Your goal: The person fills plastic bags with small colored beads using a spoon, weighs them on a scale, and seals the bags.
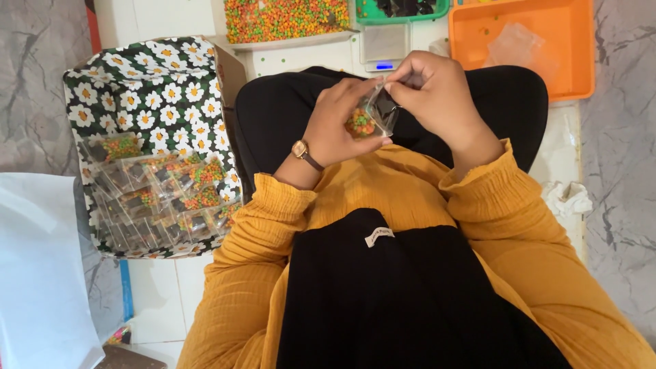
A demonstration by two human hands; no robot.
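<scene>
Above tiled floor, left hand and right hand both pinching half-hidden clear pouch.

Bead tray and green basket edge-cropped

Home packing spot on tiled floor: candy tray, small scale, box of filled packets.

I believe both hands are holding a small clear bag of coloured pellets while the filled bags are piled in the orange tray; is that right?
Not quite: the head view shows the filled bags piled in the daisy-print box, not the orange tray. The left hand and right hand do hold the small clear bag.
</scene>
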